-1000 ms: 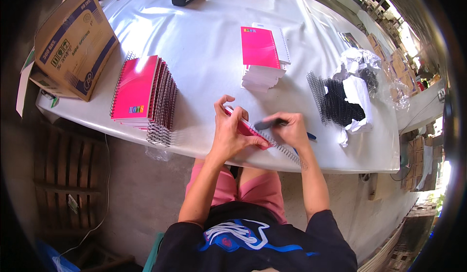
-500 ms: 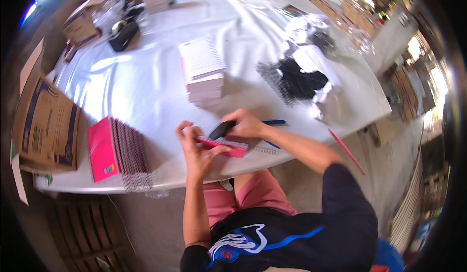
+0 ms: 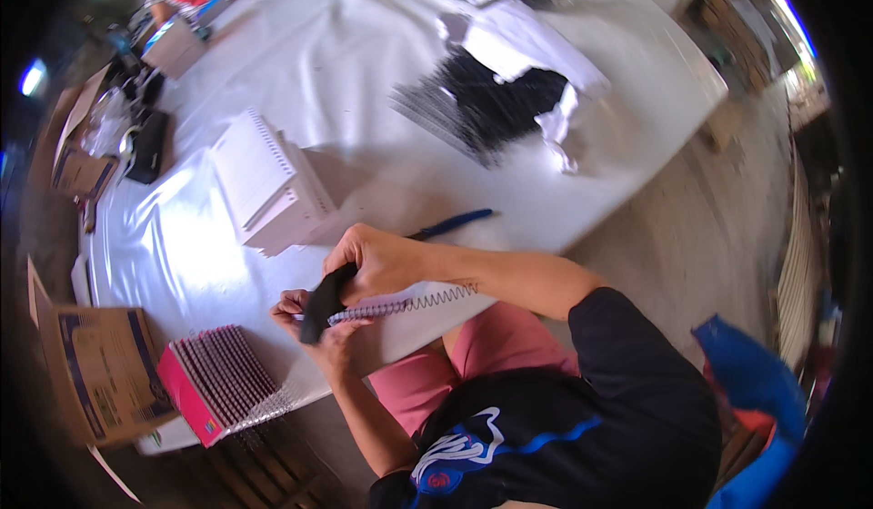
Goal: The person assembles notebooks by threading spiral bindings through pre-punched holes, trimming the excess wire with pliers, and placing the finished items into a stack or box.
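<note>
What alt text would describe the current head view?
A person's right hand grips a black tool over a notebook in the left hand, a spiral coil trailing from its edge. Nearby on a white-covered table: stacked punched pages, pink spiral notebooks, a cardboard box.

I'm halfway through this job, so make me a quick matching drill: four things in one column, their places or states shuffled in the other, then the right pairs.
Things
1. Right hand
2. Bound notebooks
3. Loose punched sheets
4. Wire coil

Places or states
A. White, stacked on the table beyond the hands
B. Running from the left hand toward the right forearm
C. Gripping a black tool
D. Stacked beside the cardboard box

Pairs: 1-C, 2-D, 3-A, 4-B
</note>
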Motion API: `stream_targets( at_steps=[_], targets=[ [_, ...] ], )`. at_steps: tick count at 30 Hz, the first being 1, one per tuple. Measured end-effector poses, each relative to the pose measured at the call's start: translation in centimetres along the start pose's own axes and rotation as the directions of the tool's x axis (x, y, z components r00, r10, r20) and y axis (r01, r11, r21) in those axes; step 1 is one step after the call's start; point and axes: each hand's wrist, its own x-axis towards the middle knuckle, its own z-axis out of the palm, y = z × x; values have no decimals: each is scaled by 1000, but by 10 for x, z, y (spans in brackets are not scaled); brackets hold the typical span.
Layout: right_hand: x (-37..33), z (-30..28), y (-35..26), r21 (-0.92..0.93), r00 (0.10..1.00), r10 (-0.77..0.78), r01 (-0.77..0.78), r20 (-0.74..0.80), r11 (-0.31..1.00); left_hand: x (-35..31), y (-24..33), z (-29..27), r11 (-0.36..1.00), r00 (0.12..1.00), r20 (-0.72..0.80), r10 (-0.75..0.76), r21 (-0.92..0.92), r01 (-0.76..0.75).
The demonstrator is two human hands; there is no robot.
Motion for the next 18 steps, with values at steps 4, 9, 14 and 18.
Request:
stream_targets(
  at_steps=[4,9,14,18],
  targets=[
    [-21,5,6,14,974,63,-61,-218,998,8,8,14,997,996,68,64,31,-66],
    [-24,14,7,-290,953,-55,-35,-296,957,9,4,10,997,975,208,80,-7,-80],
    [-20,28,-6,-167,934,-220,178,-280,970,9,3,11,991,942,308,133,-57,-122],
    [-16,12,-6,-330,947,-36,-76,-320,941,5,-4,3,998,951,301,-66,31,59]
  ],
)
